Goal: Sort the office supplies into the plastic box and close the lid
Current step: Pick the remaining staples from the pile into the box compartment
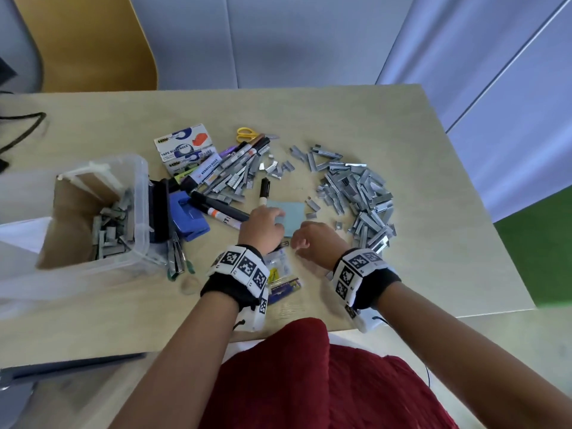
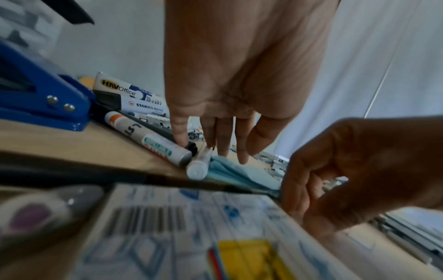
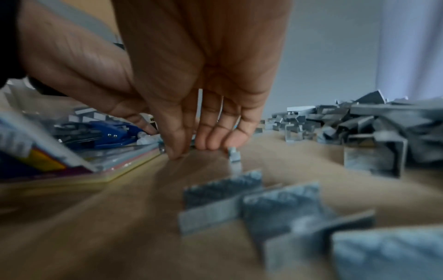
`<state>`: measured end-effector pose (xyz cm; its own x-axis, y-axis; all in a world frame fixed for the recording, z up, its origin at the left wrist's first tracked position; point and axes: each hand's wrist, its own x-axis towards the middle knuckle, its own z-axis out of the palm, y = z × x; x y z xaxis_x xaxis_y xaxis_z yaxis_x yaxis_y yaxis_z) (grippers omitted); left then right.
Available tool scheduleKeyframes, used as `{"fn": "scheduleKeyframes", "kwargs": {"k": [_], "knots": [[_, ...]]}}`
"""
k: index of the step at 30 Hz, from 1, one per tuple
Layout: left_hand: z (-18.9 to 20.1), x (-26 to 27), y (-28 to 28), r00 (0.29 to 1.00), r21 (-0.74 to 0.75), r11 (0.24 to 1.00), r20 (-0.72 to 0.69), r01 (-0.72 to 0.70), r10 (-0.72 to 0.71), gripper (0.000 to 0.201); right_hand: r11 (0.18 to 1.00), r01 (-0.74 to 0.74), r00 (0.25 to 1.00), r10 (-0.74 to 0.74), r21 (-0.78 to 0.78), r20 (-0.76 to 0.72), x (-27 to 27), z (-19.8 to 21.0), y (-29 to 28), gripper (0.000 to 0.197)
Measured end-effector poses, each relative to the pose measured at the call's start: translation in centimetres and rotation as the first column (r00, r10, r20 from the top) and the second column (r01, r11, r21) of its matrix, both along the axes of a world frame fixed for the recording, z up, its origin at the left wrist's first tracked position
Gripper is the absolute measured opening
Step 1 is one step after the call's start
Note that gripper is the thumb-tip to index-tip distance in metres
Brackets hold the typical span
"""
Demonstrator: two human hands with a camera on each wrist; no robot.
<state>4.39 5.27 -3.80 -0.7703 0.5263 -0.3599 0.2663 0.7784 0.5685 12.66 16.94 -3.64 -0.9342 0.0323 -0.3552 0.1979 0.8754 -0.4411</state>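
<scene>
Plastic box (image 1: pixel 140 193) left of markers (image 1: pixel 223 212); staples (image 1: pixel 365 193) perhaps rightmost.
</scene>
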Motion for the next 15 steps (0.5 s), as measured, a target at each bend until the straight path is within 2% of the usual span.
{"fn": "scheduleKeyframes", "kwargs": {"k": [4, 7, 13, 15], "knots": [[-0.5, 1.0, 0.1, 0.991, -0.108, 0.991, -0.107, 0.073, -0.085, 0.044, 0.995, -0.031, 0.999, 0.032, 0.093, -0.011, 0.9, -0.1, 0.9, 0.021], [-0.9, 1.1, 0.1, 0.988, -0.136, 0.987, -0.114, 0.085, -0.1, 0.047, 0.993, -0.037, 0.999, 0.039, 0.116, -0.014, 1.7, -0.2, 1.6, 0.023], [-0.8, 1.2, 0.5, 0.997, -0.066, 0.997, -0.059, 0.043, -0.047, 0.046, 0.996, -0.022, 1.0, 0.02, 0.089, 0.024, 1.8, -0.5, 2.2, 0.022], [-0.5, 1.1, 0.7, 0.999, 0.024, 0.999, -0.004, -0.036, 0.036, 0.042, 0.998, 0.007, 0.999, -0.009, 0.066, 0.035, 1.7, -0.6, 2.2, 0.024]]}}
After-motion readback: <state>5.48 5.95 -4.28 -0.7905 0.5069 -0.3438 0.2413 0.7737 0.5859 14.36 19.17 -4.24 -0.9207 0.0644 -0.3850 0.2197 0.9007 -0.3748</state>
